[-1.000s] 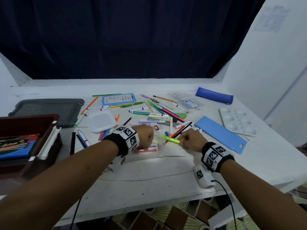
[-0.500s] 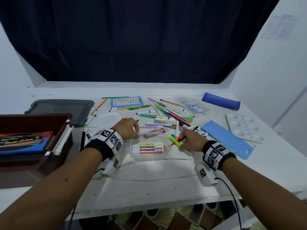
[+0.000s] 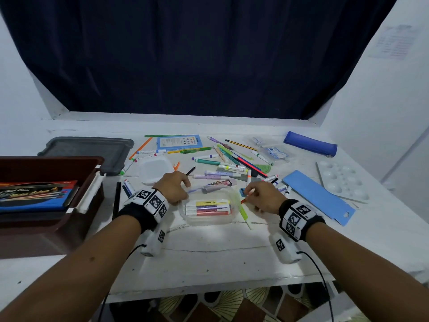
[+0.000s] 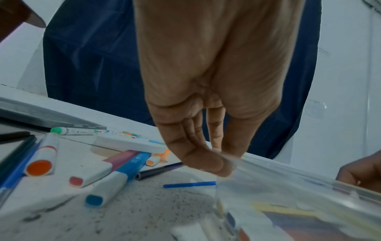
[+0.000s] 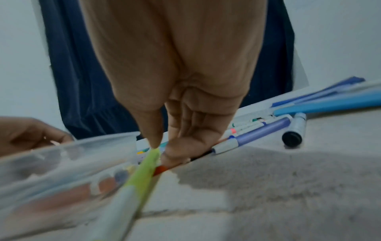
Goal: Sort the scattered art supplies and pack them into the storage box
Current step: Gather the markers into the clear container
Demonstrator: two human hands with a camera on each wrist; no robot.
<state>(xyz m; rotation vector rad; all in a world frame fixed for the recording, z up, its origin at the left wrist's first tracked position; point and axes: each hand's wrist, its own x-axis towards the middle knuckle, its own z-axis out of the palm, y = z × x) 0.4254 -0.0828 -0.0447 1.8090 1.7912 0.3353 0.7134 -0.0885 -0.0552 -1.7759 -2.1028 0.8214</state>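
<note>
Step in hand: loading highlighters into the clear tub, near centre of the table; storage box at the left edge, some packs already inside.
Doing it well: steady the tub by its far-left rim, bring the green highlighter in parallel to the ones lying flat inside, lower onto the row rather than drop, release only once seated; avoid catching the red pencil underneath.
Left hand: fingers fairly straight, bunched downward, thumb and fingertips pinching the tub's thin rim; grasping the tub.
Right hand: thumb and forefinger closed on the far end of the green highlighter, which slants toward the near side just right of the tub; other fingers resting low on the red pencil, possibly pressing it, though blur leaves that unsure.
Tub contents: yellow, purple and pink-red highlighters side by side.
Still scattered: markers and pencils far of the tub, tub lid far-left, blue case and paint palette to the right.
</note>
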